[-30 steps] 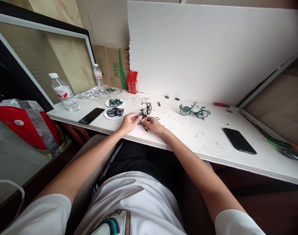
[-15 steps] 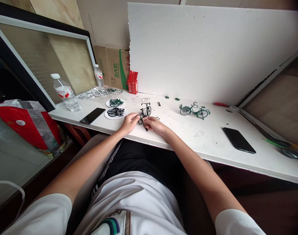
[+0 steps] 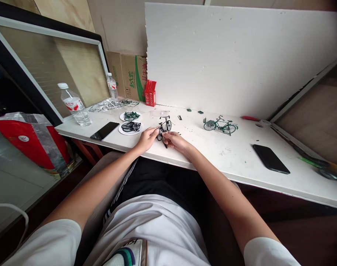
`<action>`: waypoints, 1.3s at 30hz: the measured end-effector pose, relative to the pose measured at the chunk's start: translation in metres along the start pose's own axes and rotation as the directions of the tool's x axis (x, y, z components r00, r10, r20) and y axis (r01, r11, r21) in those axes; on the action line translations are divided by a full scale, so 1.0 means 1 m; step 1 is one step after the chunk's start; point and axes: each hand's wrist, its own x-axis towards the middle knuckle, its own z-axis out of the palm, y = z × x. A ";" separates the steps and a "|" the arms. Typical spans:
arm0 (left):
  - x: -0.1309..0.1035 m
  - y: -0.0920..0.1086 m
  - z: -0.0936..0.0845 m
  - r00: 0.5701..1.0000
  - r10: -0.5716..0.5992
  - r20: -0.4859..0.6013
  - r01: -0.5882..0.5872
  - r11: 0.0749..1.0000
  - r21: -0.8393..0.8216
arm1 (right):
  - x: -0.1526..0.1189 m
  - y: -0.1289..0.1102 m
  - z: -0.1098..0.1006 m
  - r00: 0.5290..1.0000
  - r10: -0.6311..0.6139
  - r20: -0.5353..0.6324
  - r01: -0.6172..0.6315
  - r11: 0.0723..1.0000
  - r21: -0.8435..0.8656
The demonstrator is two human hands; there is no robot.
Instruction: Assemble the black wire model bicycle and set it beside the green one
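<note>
A small black model bicycle point(image 3: 164, 126) stands on the white table point(image 3: 212, 151), near its front edge. My left hand point(image 3: 147, 138) pinches the near end of the model with its fingertips. From the right, my right hand point(image 3: 175, 140) meets it, fingers closed on a thin dark tool point(image 3: 165, 144) at the same end of the bicycle. A finished green model bicycle point(image 3: 220, 125) stands apart to the right.
Two white dishes of small parts point(image 3: 131, 127) and a black phone point(image 3: 104, 130) lie left of my hands. Water bottles point(image 3: 74, 105), a red carton point(image 3: 150, 93) and a cardboard box point(image 3: 129, 75) stand at the back left. Another phone point(image 3: 270, 159) lies right. A white foam board point(image 3: 240, 55) backs the table.
Both hands stay on the black model bicycle; the fingers have shifted only slightly around its near end. The view has moved a little.
</note>
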 end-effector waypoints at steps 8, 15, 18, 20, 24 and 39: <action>0.000 0.002 0.000 1.000 0.007 -0.003 -0.007 1.000 0.016 | -0.001 0.000 -0.002 0.999 -0.021 0.031 0.022 0.999 -0.046; 0.000 0.005 -0.002 1.000 0.020 0.001 -0.020 0.999 0.029 | -0.004 -0.004 0.000 0.999 -0.003 0.033 0.004 1.000 -0.025; 0.000 0.004 -0.002 1.000 0.019 -0.004 -0.019 1.000 0.019 | -0.004 -0.006 0.002 1.000 0.013 0.018 -0.014 0.999 0.034; 0.000 0.003 -0.001 1.000 0.020 -0.011 -0.020 1.000 0.010 | -0.004 -0.007 0.003 1.000 0.019 0.008 -0.020 0.999 0.049; 0.000 0.002 0.000 1.000 0.015 -0.012 -0.015 1.000 -0.008 | -0.005 -0.006 0.002 1.000 0.002 0.028 -0.002 1.000 -0.006; 0.001 -0.006 0.001 1.000 -0.015 -0.019 0.015 1.000 -0.013 | -0.002 0.000 -0.005 0.989 -0.060 0.137 0.086 0.978 -0.190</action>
